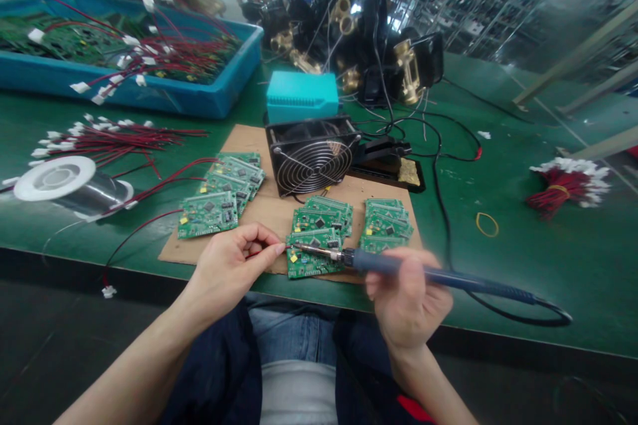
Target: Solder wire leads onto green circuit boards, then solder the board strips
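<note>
Gripping the soldering iron (438, 275) (long axis pointing left), the right hand (406, 299) aims its tip at the circuit board (312, 255) on the desk (523, 252), where the left hand (229, 265) pinches something thin, fingers together.

By the fingers (272, 249), a glossy green fibreglass circuit board (312, 254) on matt brown cardboard (269, 209) — the blue soldering iron (399, 265) has a matt rubbery grip and a bright metal tip.

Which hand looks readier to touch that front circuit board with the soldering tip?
Probably the right hand: it grips the soldering iron, its tip over the front circuit board. The left hand pinches something thin at the board's edge.
</note>
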A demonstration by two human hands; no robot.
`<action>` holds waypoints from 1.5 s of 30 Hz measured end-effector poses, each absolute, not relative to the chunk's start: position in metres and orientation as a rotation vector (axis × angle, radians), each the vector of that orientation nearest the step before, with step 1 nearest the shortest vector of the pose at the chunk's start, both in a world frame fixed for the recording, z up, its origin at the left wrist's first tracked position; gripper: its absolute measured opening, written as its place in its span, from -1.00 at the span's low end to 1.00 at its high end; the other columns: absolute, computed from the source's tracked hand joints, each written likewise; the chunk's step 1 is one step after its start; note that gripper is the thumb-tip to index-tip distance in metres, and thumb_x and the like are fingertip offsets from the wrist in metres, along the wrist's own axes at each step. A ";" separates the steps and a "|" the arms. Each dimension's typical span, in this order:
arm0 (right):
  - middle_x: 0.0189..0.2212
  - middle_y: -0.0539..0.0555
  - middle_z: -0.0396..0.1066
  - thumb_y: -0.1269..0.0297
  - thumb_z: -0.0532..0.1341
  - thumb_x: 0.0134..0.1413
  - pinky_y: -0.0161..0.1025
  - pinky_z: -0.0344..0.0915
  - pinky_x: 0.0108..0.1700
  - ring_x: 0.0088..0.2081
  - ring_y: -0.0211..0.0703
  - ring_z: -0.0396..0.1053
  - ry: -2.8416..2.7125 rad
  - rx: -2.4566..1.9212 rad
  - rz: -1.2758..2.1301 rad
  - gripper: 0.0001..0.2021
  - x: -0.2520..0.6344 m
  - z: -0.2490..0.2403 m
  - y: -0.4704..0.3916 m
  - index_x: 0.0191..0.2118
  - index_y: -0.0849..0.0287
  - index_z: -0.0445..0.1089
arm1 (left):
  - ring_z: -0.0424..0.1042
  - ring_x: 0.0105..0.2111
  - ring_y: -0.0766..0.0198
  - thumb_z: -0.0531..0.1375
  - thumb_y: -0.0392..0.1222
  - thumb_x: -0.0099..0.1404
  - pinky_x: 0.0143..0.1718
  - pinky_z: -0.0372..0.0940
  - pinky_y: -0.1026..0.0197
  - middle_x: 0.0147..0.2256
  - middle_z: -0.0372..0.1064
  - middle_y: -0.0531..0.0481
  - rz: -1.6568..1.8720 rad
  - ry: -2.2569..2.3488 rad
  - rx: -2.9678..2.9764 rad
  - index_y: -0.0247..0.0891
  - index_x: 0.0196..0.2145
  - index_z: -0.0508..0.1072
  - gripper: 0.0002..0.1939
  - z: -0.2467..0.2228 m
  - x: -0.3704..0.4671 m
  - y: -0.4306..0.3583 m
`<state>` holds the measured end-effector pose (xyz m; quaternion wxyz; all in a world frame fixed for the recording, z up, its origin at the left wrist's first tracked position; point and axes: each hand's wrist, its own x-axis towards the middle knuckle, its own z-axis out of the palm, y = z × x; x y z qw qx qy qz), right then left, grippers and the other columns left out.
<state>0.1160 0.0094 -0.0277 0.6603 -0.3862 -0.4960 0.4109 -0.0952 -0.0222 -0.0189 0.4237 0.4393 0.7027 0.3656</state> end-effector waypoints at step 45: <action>-0.74 -0.08 0.34 0.15 0.27 0.20 -0.42 0.17 -0.83 -0.80 -0.28 0.24 -1.033 -0.807 0.798 -0.76 0.135 -0.019 0.026 -0.40 0.20 0.45 | 0.31 -0.59 0.35 0.26 0.08 0.04 -0.57 0.15 0.34 -0.57 0.41 0.04 1.018 1.762 1.088 -0.26 -0.50 0.51 -0.68 -0.019 -0.090 -0.021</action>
